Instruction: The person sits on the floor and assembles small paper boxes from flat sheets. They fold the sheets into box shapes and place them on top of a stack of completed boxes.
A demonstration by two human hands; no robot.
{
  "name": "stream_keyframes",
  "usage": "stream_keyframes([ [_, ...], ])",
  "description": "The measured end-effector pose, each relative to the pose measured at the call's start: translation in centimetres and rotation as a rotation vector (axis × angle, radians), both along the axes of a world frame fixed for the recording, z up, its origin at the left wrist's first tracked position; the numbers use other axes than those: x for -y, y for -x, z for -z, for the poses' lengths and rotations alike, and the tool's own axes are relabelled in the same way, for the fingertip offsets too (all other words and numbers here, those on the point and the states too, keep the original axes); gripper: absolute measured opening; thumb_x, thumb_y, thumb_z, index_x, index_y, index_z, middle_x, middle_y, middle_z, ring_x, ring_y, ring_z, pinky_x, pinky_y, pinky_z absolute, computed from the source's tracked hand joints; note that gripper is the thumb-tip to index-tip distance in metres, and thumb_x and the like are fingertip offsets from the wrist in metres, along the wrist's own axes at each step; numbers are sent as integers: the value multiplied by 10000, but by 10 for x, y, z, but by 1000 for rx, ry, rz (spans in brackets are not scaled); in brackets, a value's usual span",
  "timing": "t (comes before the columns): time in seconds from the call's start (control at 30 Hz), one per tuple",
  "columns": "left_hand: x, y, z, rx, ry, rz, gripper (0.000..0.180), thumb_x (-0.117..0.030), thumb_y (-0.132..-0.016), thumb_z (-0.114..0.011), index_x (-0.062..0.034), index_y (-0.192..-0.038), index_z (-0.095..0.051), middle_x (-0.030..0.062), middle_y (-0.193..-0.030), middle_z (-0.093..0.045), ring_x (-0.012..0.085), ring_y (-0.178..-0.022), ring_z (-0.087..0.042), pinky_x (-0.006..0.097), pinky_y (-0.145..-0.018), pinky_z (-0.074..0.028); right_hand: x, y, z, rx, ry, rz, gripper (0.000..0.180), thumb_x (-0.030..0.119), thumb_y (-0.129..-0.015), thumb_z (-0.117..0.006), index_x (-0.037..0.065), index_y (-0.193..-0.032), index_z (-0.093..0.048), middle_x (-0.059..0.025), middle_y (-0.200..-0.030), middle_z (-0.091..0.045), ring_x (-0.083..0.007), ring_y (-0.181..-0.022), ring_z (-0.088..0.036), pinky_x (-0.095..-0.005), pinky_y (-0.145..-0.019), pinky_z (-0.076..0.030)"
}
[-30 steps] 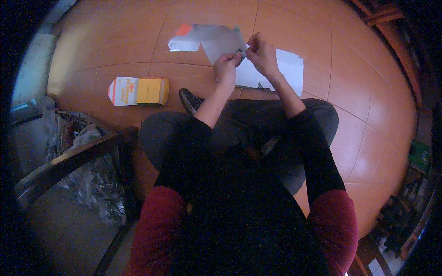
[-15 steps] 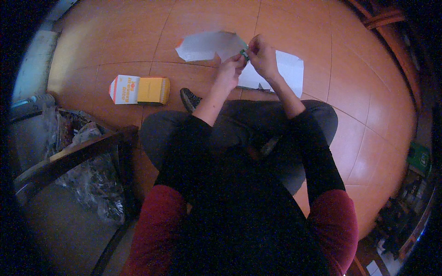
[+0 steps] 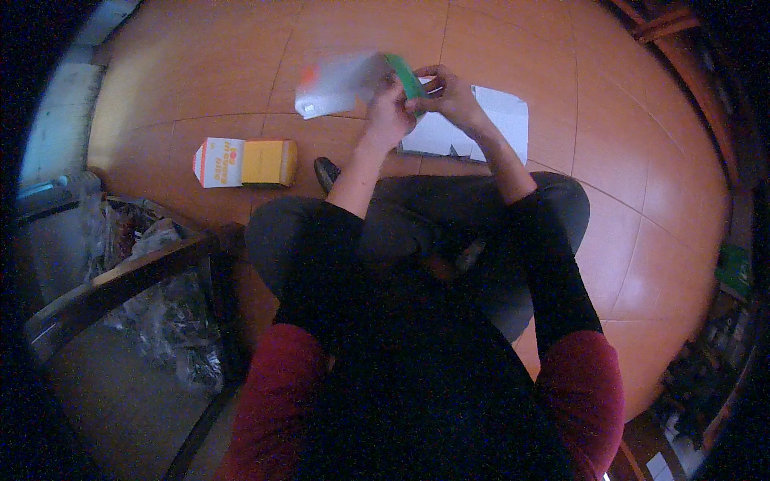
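Above the floor, in front of my crossed legs, my left hand point(image 3: 391, 119) is closed on a piece of thin card point(image 3: 333, 86). Its pale grey-white face is blurred by motion, with a red-orange patch near the left end and a green strip point(image 3: 405, 76) along the right edge. My right hand point(image 3: 455, 103) pinches at that green edge with curled fingers and nearly meets the left hand. Under and beside the right hand, a white sheet point(image 3: 504, 120) lies on the floor, with jagged dark shapes at its near edge.
To the left on the tiled floor point(image 3: 216, 80) lies a yellow and white carton point(image 3: 269, 163) with a red striped edge. A dark wooden chair point(image 3: 120, 276) with clear plastic bags point(image 3: 180, 321) stands at my left. Dark wooden furniture point(image 3: 682, 80) lines the right side.
The card has turned, so more of its green edge shows, and its left end has dropped a little. My right hand's fingers have come down and spread along that edge.
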State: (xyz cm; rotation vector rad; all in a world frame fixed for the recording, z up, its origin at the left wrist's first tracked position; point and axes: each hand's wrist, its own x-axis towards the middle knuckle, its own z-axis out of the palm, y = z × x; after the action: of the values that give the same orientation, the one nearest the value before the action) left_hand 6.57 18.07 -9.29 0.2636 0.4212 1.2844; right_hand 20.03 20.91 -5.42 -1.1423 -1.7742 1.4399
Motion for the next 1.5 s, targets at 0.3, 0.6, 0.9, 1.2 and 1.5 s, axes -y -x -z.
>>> stream_keyframes([
  [0.3,-3,6,-24,-742,46,-494,231,-232,-748,-565,-45,-875,-516,38,-770,-549,141,-674,-533,258,-602,-445,24,14,3,210,-387,-14,472,46,-567,-616,31,-982,-391,-167,-882,-501,-284,-769,-539,-345,-672,-447],
  [0.6,1,5,-34,-687,223,-431,208,-249,-757,-552,-45,-795,-536,34,-663,-531,141,-550,-516,260,-523,-445,35,21,2,530,-696,76,363,-3,-587,-508,59,-937,-432,-146,-859,-485,-312,-809,-510,-395,-627,-448],
  [0.9,0,8,-4,-619,340,-369,192,-198,-740,-574,-58,-841,-490,53,-784,-547,176,-617,-555,280,-513,-457,35,21,-3,606,-743,170,310,139,-658,-585,102,-948,-481,-111,-868,-500,-291,-771,-531,-367,-584,-458],
  [1.2,6,-6,-14,-1138,-19,-609,218,-131,-758,-552,-57,-956,-499,87,-882,-547,231,-791,-551,320,-670,-460,19,9,-10,262,-828,321,182,142,-700,-562,32,-845,-548,-103,-739,-528,-239,-592,-554,-322,-524,-440],
  [1.5,8,1,62,-1361,-125,-539,279,-235,-822,-464,-53,-1033,-468,78,-1007,-484,188,-951,-452,328,-826,-369,13,9,-8,45,-606,367,147,136,-744,-550,-10,-753,-562,-114,-667,-513,-214,-566,-526,-292,-523,-412],
])
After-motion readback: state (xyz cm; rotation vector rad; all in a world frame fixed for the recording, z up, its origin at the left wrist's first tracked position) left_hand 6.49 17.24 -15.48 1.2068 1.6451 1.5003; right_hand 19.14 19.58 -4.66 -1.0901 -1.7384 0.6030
